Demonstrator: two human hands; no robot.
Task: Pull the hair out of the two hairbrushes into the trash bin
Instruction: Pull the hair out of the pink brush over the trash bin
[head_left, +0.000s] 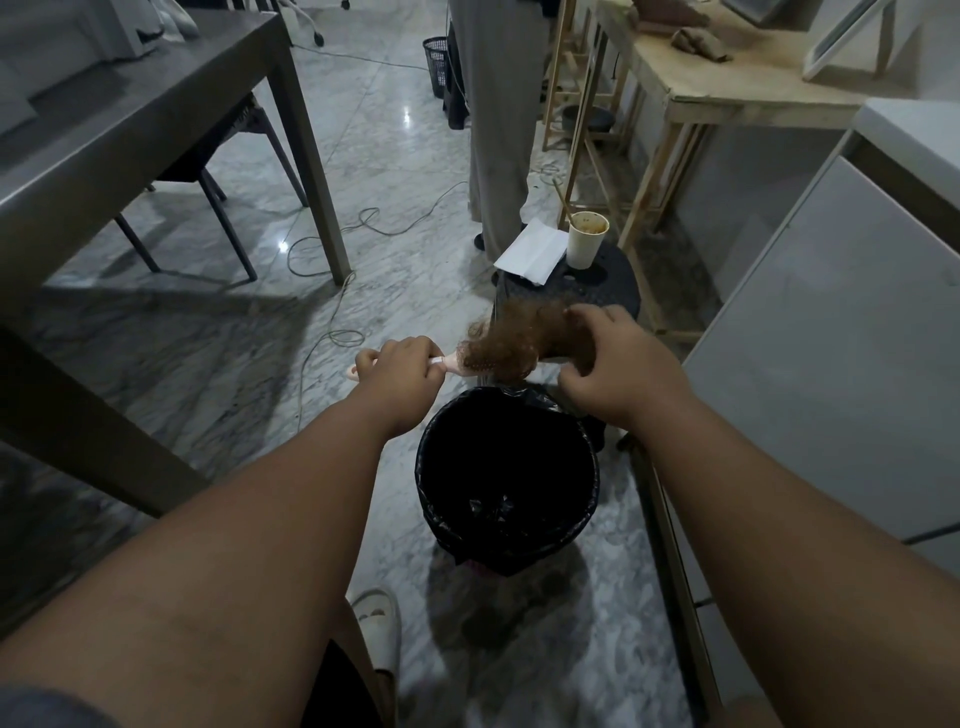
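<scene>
- Head cam, nearest first: the trash bin (425, 483) stands on the floor; I can't spot any hair inside.
- Left hand (402, 371) has its fingers wrapped round the pink hairbrush (457, 362) handle, above the bin's far rim.
- Right hand (618, 358) pinches the brown hair (514, 338) clump, mostly stuck on the bristles.
- Second brush isn't in view, so I'd say early days.

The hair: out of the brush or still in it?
Still in: hair clings to the brush; right hand grips the hair.
</scene>
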